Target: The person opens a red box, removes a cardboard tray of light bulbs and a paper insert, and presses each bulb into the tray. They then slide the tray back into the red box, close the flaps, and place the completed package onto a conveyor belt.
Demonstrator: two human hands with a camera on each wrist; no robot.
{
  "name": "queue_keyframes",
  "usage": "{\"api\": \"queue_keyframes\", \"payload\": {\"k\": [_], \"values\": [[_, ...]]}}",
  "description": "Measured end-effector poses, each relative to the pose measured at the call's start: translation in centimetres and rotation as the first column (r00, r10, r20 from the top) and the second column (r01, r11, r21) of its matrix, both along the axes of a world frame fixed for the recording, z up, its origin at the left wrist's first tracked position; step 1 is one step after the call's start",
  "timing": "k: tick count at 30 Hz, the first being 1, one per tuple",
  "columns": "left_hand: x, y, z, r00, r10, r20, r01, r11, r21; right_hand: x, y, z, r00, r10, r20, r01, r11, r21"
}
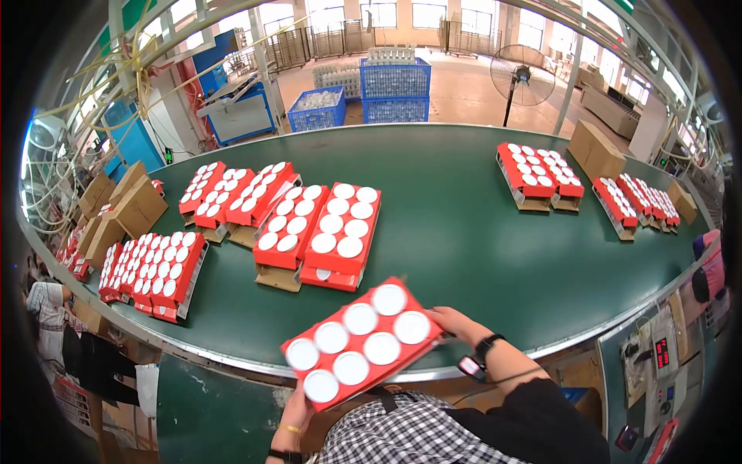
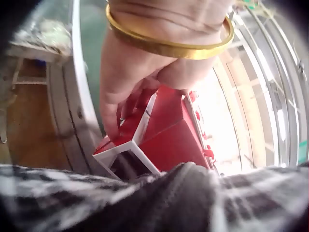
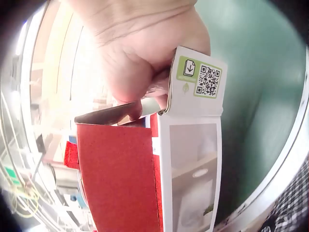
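A red carton [image 1: 358,342] with two rows of white round discs on its top is held tilted over the near edge of the green table, in front of the person's body. My left hand [image 1: 296,410] grips its near left end; in the left wrist view the fingers [image 2: 112,118] reach over the red side. At the opposite end my right hand [image 1: 456,322] holds the carton. The right wrist view has a cardboard end flap [image 3: 200,79] with a QR code standing up beside that hand, its thumb and fingertips at the carton's open end.
More disc-topped red cartons [image 1: 340,232] stand in groups at the left of the green table [image 1: 440,224], others [image 1: 533,170] at the far right. Brown boxes [image 1: 595,151] stand near both ends. Blue crates [image 1: 396,89] and a fan [image 1: 522,75] are beyond. Another person [image 1: 93,356] is at the left.
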State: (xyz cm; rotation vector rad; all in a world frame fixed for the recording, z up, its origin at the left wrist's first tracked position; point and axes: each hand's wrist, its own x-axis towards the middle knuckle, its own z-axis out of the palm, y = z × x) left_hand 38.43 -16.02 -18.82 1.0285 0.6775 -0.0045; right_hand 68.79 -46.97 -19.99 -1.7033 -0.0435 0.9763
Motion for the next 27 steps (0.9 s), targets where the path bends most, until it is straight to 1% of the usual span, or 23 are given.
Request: {"api": "queue_keyframes", "payload": {"k": [1,2,4,5,6,8,9,10,11,12,13,14,15,16,17,18,20,21,22,24,25,26,27], "values": [[3.5,-0.6,-0.9,0.997,-0.073,-0.014,0.073,0.997,-0.021,0.7,-2.9,-0.5,0.995,-0.093,-0.032,0.094,0.995,0.018],[6.6,-1.4,-1.2,0.989,-0.146,-0.027,0.145,0.989,-0.042,1.2,-5.9,-0.6,0.989,-0.14,-0.055,0.139,0.99,-0.019],[12.7,-4.0,1.1,0.935,-0.25,-0.251,0.257,0.966,-0.007,1.0,-10.8,-0.7,0.941,-0.319,-0.116,0.321,0.947,0.001],[15.3,-4.9,-0.9,0.935,-0.304,-0.183,0.298,0.953,-0.057,1.0,-13.4,-1.8,0.915,-0.39,-0.106,0.388,0.921,-0.041],[18.2,-5.6,-3.5,0.929,-0.352,-0.113,0.341,0.934,-0.105,0.9,-16.0,-4.1,0.876,-0.472,-0.097,0.47,0.882,-0.035],[23.6,-7.9,-4.1,0.909,-0.409,-0.081,0.392,0.905,-0.166,-0.6,-18.9,-3.7,0.782,-0.619,-0.075,0.615,0.785,-0.066],[26.2,-8.7,-4.4,0.904,-0.423,-0.055,0.412,0.9,-0.143,-1.3,-19.8,-4.1,0.727,-0.683,-0.069,0.678,0.73,-0.085],[28.7,-9.5,-4.5,0.898,-0.439,-0.03,0.433,0.894,-0.118,-1.9,-20.7,-5.2,0.664,-0.745,-0.063,0.744,0.667,-0.044],[31.0,-10.3,-4.2,0.931,-0.352,-0.096,0.36,0.928,0.091,-2.4,-20.9,-6.0,0.582,-0.806,-0.112,0.811,0.586,-0.003],[32.8,-10.8,-4.1,0.957,-0.251,-0.142,0.283,0.911,0.301,-2.8,-20.7,-6.6,0.493,-0.854,-0.164,0.869,0.495,0.033],[34.0,-10.8,-4.0,0.977,-0.21,-0.025,0.202,0.89,0.408,-3.0,-19.9,-7.6,0.418,-0.882,-0.219,0.908,0.414,0.065],[34.6,-10.5,-4.1,0.978,-0.206,-0.026,0.199,0.89,0.41,-2.8,-18.6,-8.8,0.342,-0.898,-0.278,0.94,0.33,0.091],[34.8,-10.3,-3.6,0.97,-0.241,0.017,0.211,0.878,0.43,-2.6,-17.6,-10.0,0.333,-0.881,-0.335,0.943,0.307,0.13],[34.5,-10.0,-2.6,0.961,-0.271,0.057,0.217,0.865,0.453,-2.4,-15.7,-10.2,0.375,-0.866,-0.331,0.927,0.342,0.156],[33.5,-9.8,-1.6,0.963,-0.266,0.041,0.234,0.902,0.364,-2.1,-13.9,-10.2,0.393,-0.839,-0.376,0.919,0.37,0.136],[32.3,-9.3,-1.0,0.969,-0.246,0.033,0.216,0.902,0.373,-1.6,-11.6,-9.2,0.408,-0.809,-0.422,0.91,0.399,0.115],[29.3,-8.4,-0.7,0.943,-0.315,0.105,0.268,0.908,0.322,-0.8,-8.0,-9.0,0.6,-0.696,-0.394,0.781,0.617,0.099],[27.8,-7.8,-0.2,0.948,-0.301,0.098,0.256,0.911,0.323,-0.4,-6.0,-7.0,0.674,-0.624,-0.395,0.707,0.7,0.1],[25.9,-7.0,0.3,0.956,-0.285,0.065,0.249,0.912,0.326,0.2,-4.5,-7.1,0.761,-0.541,-0.358,0.609,0.786,0.105],[22.8,-6.4,-0.5,0.973,-0.23,0.022,0.21,0.921,0.328,1.8,-2.8,-6.8,0.949,-0.23,-0.217,0.259,0.959,0.116],[20.9,-5.6,-0.9,0.972,-0.234,0.018,0.214,0.917,0.336,2.4,-2.9,-5.7,0.984,-0.017,-0.175,0.038,0.992,0.117],[18.5,-4.1,-0.7,0.981,-0.194,0.016,0.175,0.915,0.364,3.8,-3.1,-3.2,0.962,0.245,-0.118,-0.229,0.965,0.131],[16.2,-3.3,-0.3,0.988,-0.156,0.017,0.139,0.918,0.372,4.8,-3.2,0.1,0.944,0.289,-0.157,-0.267,0.952,0.146]]}}
